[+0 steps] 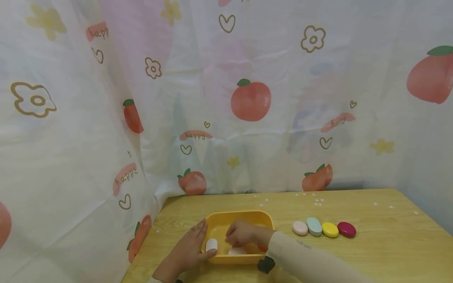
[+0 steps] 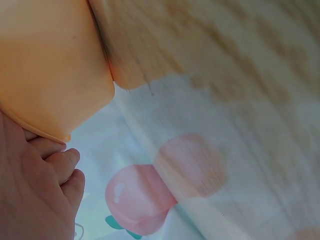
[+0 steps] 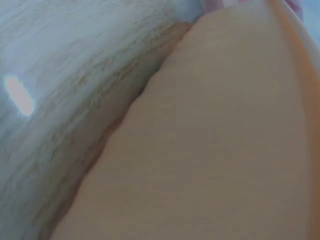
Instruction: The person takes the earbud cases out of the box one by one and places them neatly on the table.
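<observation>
The right hand (image 1: 242, 233) reaches inside the yellow tray (image 1: 238, 259), its fingers curled and pointing down; whether they pinch anything cannot be told, since the fingertips are hidden behind the hand itself. The left hand (image 1: 189, 247) lies against the tray's left side, fingers straight and close together along the outer wall, thumb stretched to the tray's near left corner.

At least 3 pieces show in the tray: a white piece (image 1: 211, 244) at the left end, just beside the left thumb; a pale piece (image 1: 237, 251) by the near wall, below the right hand; and a red piece (image 1: 262, 248) at the right end, partly covered by the right wrist.

A light sleeve (image 1: 311, 255) crosses the tray's near right corner, and a small dark object (image 1: 266, 265) sits just outside that corner.

To the right of the tray, a row of 4 smooth ovals runs outward: pale pink (image 1: 300, 228), pale blue (image 1: 313, 226), yellow (image 1: 330, 230) and magenta (image 1: 347, 229). The wood-grain table (image 1: 389, 251) spreads under the tray, with white specks (image 1: 318, 202) beyond it to the right. Behind the tray hangs a curtain (image 1: 276, 59) printed with peaches, hearts and flowers.
</observation>
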`<state>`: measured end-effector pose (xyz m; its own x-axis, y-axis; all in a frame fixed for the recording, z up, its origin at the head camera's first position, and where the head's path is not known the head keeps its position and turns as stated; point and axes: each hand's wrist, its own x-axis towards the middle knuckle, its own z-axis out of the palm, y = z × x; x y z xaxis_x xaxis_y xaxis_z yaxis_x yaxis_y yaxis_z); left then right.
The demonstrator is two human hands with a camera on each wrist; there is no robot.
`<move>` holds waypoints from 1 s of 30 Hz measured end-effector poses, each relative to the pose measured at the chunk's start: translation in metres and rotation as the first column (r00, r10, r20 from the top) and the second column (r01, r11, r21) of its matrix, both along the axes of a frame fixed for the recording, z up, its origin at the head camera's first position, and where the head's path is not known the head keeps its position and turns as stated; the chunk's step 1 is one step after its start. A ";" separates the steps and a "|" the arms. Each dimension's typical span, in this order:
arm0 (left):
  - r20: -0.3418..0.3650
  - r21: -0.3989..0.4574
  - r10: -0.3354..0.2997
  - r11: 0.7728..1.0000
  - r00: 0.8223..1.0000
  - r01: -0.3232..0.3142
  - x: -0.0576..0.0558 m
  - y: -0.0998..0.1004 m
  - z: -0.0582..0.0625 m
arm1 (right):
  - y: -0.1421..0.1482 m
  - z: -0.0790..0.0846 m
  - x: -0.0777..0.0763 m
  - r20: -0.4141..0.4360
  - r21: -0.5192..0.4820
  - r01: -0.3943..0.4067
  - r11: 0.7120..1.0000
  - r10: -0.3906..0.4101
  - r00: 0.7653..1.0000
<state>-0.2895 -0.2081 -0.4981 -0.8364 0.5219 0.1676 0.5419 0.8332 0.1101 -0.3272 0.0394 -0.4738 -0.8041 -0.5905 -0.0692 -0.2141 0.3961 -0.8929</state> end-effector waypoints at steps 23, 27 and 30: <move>-0.011 -0.020 -0.001 1.000 1.000 0.001 -0.004 -0.001 -0.002 | -0.027 -0.004 0.011 0.038 0.028 -0.040 0.999 0.039 0.998; -0.009 -0.022 -0.003 1.000 1.000 0.003 -0.003 -0.002 -0.002 | -0.033 -0.006 0.013 -0.013 0.052 -0.062 0.997 0.063 0.998; -0.009 -0.017 -0.002 1.000 1.000 0.002 -0.003 -0.002 -0.003 | -0.037 -0.008 0.013 -0.037 0.059 -0.063 0.996 0.065 0.997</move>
